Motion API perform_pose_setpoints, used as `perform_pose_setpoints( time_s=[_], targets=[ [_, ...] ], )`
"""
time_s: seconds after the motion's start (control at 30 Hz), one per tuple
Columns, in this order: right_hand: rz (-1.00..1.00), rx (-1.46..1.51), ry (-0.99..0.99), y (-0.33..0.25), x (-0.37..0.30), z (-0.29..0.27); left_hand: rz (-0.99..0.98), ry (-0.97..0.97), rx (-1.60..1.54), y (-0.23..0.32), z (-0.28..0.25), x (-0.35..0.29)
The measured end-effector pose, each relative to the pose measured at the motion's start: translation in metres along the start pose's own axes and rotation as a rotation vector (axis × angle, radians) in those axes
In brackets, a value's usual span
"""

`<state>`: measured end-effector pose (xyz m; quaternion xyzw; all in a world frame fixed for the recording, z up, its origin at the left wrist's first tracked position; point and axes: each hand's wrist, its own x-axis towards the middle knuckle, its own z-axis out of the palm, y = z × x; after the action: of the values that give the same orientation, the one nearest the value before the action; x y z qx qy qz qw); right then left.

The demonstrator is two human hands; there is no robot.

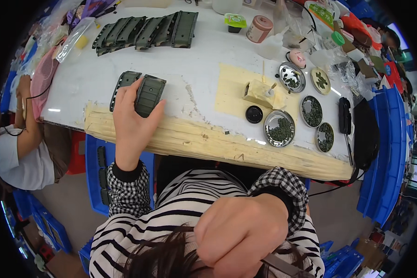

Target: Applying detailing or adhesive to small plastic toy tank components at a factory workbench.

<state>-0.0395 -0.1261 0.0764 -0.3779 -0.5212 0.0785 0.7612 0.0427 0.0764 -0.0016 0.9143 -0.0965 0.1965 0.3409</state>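
Observation:
Near the table's front edge, my left hand (133, 118) spans a dark green ribbed, slightly curved panel (149, 98), with the thumb at its right edge and the fingers at its left. A second similar panel (121, 87) lies just left of it, partly under my fingers. My right hand (241, 234) is raised close to the camera, away from the table, its fingers curled closed. A dark strap-like strip (285, 265) runs beside it; whether the hand grips it is hidden.
More green panels (148, 31) lie in an overlapping row at the back left. At right are dishes of small green pieces (279, 129), a yellow taped block (259, 92) and a round black lid (254, 114). Blue bins (387, 153) flank the table. Another person (30, 153) sits at left.

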Motion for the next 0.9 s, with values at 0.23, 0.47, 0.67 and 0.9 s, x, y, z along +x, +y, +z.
perform_pose_setpoints(
  time_s=[0.23, 0.47, 0.67, 0.9],
  targets=[
    [0.023, -0.083, 0.07, -0.027, -0.026, -0.032, 0.015, 0.042, 0.301, -0.011, -0.006, 0.004],
    [0.283, -0.397, 0.477, -0.064, -0.093, -0.047, 0.195, 0.052, 0.106, -0.018, -0.026, 0.057],
    [0.32, -0.592, 0.457, -0.065, -0.08, -0.031, 0.113, -0.224, 0.337, -0.066, -0.007, 0.173],
    [0.289, -1.068, 0.769, -0.081, -0.095, -0.04, 0.282, -0.249, 0.473, -0.079, 0.012, 0.196]
  ],
)
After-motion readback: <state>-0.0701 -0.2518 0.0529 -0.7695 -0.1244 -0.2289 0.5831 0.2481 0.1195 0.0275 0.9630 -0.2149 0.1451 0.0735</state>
